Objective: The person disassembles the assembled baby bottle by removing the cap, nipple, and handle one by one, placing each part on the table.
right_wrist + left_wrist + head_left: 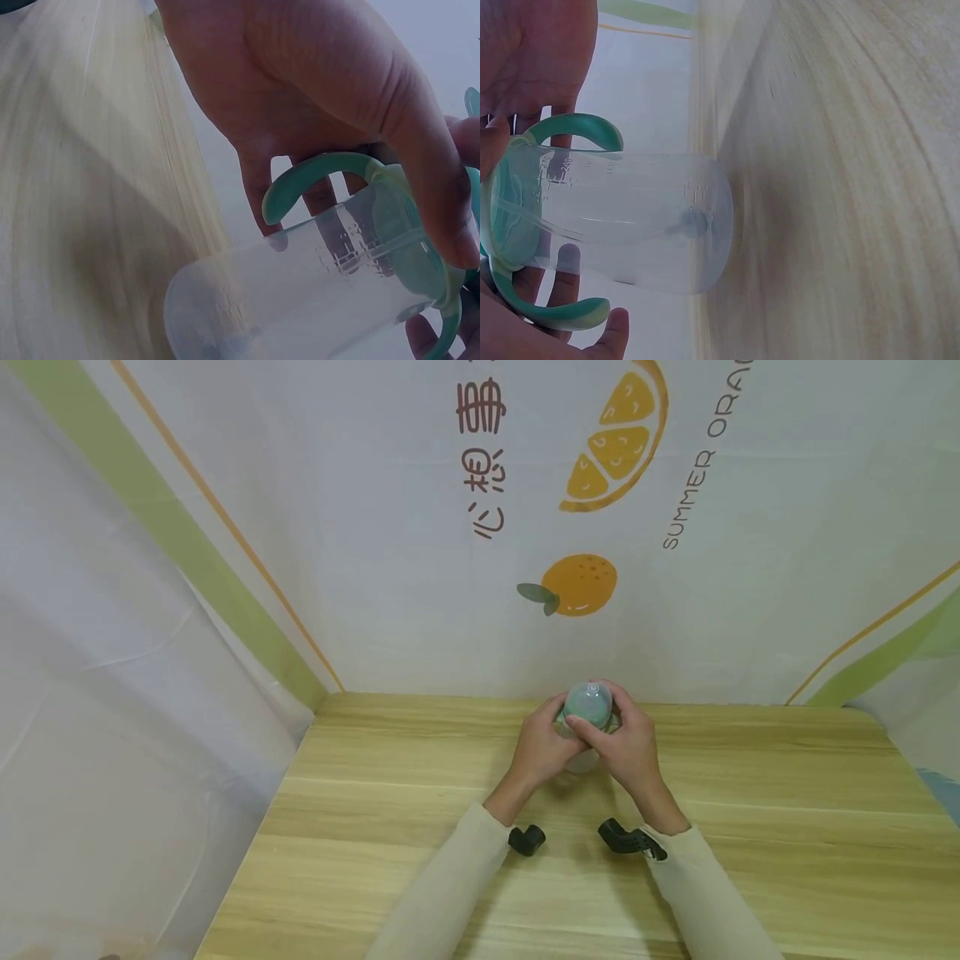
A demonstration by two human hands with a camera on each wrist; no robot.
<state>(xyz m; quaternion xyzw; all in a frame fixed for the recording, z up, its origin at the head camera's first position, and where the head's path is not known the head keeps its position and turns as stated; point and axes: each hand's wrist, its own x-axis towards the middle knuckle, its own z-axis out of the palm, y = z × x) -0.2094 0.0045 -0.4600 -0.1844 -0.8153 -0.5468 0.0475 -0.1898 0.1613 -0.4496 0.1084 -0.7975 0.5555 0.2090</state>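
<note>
Both hands grip a baby bottle (588,702) near the table's far side. It has a see-through body (630,217), a green collar with two curved handles, and a clear domed cap on top. A thin straw with a weighted end (694,221) shows inside. My left hand (543,745) holds the collar from the left, its thumb (442,210) across the near side. From the right, my right hand (633,739) wraps the collar, its thumb over the front just below the dome. The bottle stands nearly upright, its base close over the table.
The wooden table (360,827) ends at a white curtain (375,568) printed with oranges and lettering. More curtain hangs along the left and right sides. Black wrist cameras (527,840) stick out from both sleeves above the table.
</note>
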